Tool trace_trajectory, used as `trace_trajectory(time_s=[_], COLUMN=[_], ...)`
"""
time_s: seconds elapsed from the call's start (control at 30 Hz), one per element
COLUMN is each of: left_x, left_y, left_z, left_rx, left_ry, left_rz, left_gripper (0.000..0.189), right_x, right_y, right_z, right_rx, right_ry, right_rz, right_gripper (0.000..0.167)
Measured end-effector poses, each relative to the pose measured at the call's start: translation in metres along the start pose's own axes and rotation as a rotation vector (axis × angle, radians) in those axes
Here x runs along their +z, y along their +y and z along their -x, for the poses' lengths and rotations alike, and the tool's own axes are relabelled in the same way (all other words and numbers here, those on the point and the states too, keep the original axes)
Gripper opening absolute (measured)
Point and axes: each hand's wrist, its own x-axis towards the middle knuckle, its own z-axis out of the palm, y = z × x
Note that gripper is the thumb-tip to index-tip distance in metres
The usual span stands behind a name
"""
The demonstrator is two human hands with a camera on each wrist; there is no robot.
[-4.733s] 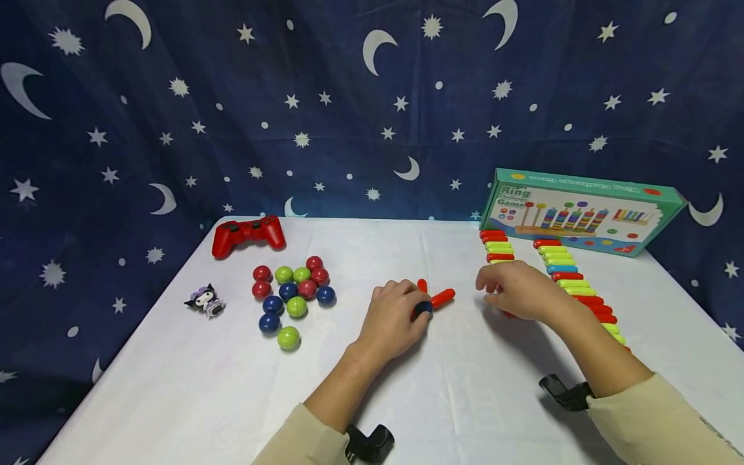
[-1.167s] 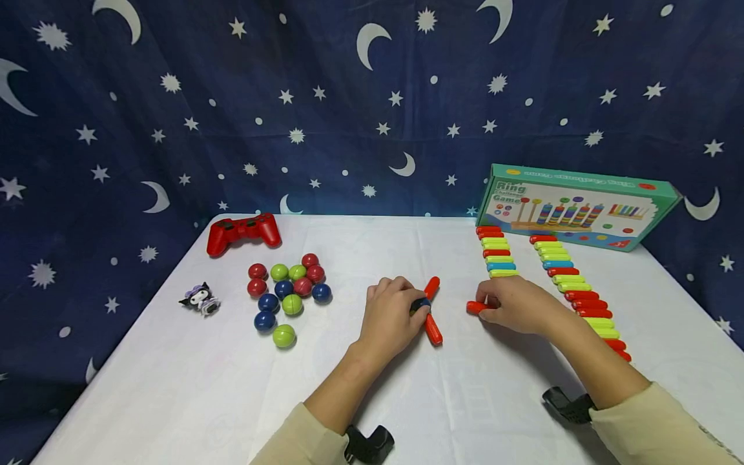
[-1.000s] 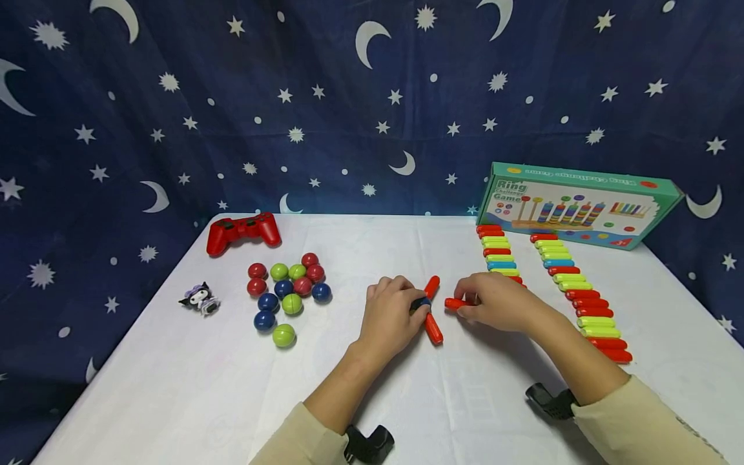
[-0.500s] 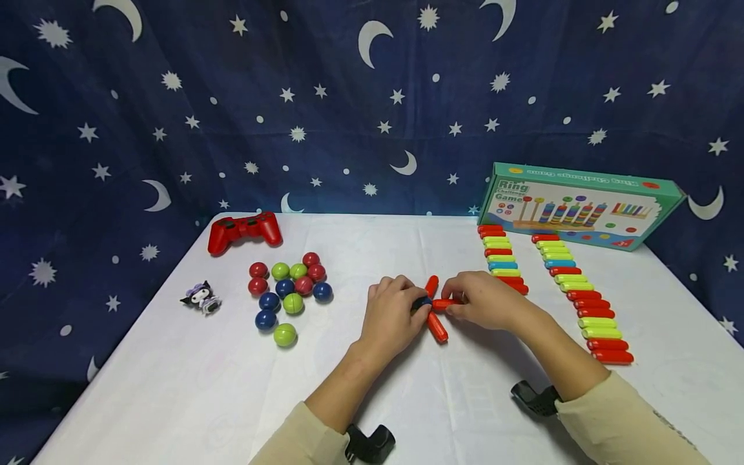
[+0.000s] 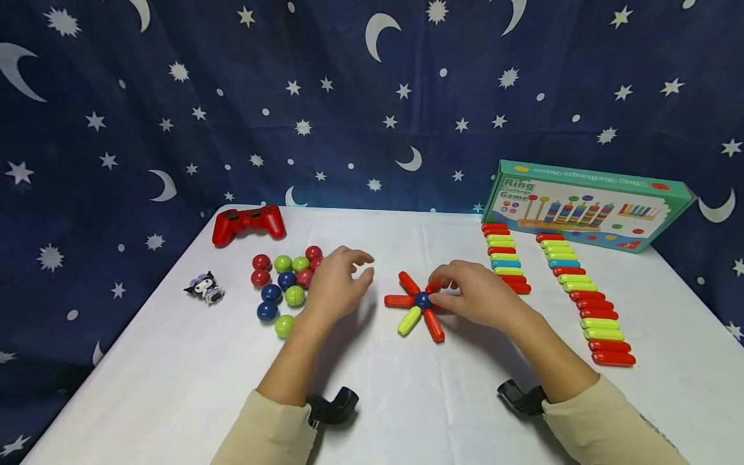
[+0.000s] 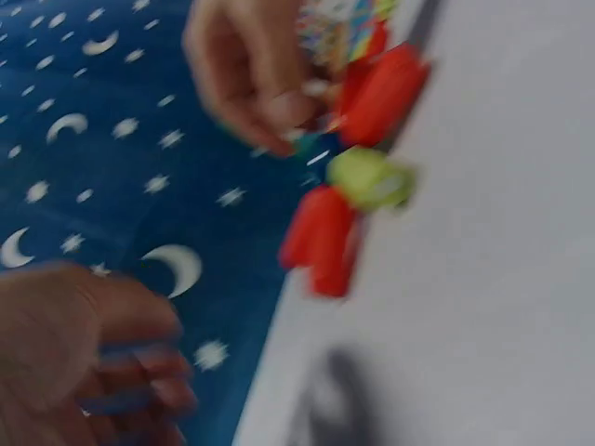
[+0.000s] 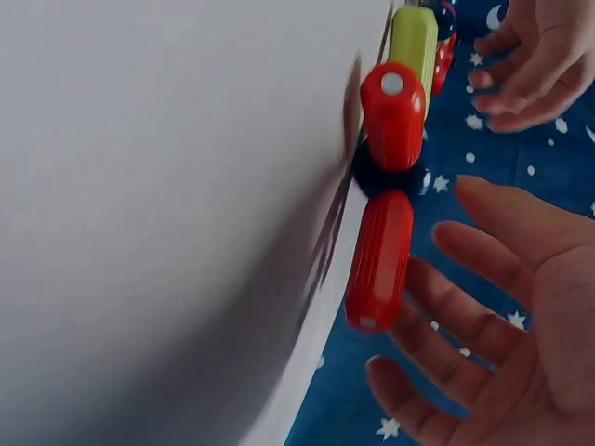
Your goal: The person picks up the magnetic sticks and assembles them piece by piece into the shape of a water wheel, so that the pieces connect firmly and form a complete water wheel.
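Observation:
A blue ball [image 5: 422,300] lies mid-table with several ribbed red rods [image 5: 399,301] and one yellow-green rod [image 5: 409,320] fanning out from it like spokes. One red rod [image 7: 394,111] shows a silver disc in its end. My right hand [image 5: 479,294] is at the right side of this star, its fingers spread close beside a red rod [image 7: 379,265] in the right wrist view and covering part of the star in the head view. Raised to the left of the star, my left hand [image 5: 337,284] holds nothing, its fingers loosely bent; it is blurred in the left wrist view.
Red, green and blue balls [image 5: 295,296] are grouped at the left, partly behind my left hand. A red game controller [image 5: 248,224] and small figurine [image 5: 205,288] lie farther left. Two columns of coloured rods [image 5: 591,304] run along the right, before a green game box [image 5: 587,203].
My right hand brought a red rod from the right column to the blue ball, and its fingers have loosened. My left hand let go of the star and moved left, uncovering its left rods.

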Motion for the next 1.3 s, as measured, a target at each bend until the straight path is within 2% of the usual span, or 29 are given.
trace_trajectory(time_s=[0.1, 0.17, 0.27, 0.37, 0.5, 0.7, 0.87, 0.97, 1.07, 1.3], left_x=[-0.020, -0.027, -0.031, -0.027, -0.015, 0.012, 0.024, 0.023, 0.016, -0.020], left_y=[-0.012, -0.019, -0.023, -0.021, -0.015, -0.005, 0.000, 0.001, 0.000, -0.014], left_z=[-0.003, -0.003, -0.002, -0.003, -0.004, -0.006, -0.008, -0.008, -0.008, -0.019], left_rx=[-0.114, -0.159, -0.170, -0.148, -0.140, -0.112, -0.120, -0.125, -0.130, -0.154], left_ry=[-0.027, -0.050, -0.103, -0.140, -0.157, -0.216, -0.202, -0.215, -0.221, -0.111], left_rz=[-0.112, -0.185, -0.259, -0.274, -0.224, -0.001, 0.082, 0.076, 0.043, -0.046], left_gripper=[0.030, 0.032, 0.033, 0.032, 0.031, 0.032, 0.028, 0.028, 0.029, 0.031], right_x=[0.004, 0.007, 0.009, 0.009, 0.008, 0.009, 0.010, 0.011, 0.011, 0.010], right_y=[-0.006, -0.009, -0.010, -0.010, -0.008, -0.006, -0.006, -0.006, -0.006, -0.007], right_z=[-0.003, -0.006, -0.009, -0.010, -0.010, -0.009, -0.011, -0.012, -0.013, -0.013], right_rx=[-0.021, -0.029, -0.016, -0.010, -0.039, -0.038, -0.031, -0.016, -0.022, -0.041], right_ry=[-0.012, -0.033, -0.057, -0.061, -0.061, -0.074, -0.067, -0.065, -0.062, -0.041], right_rz=[0.021, 0.036, 0.042, 0.037, 0.041, 0.011, 0.020, 0.027, 0.030, 0.045], right_gripper=[0.034, 0.038, 0.039, 0.036, 0.032, 0.032, 0.029, 0.029, 0.028, 0.027])
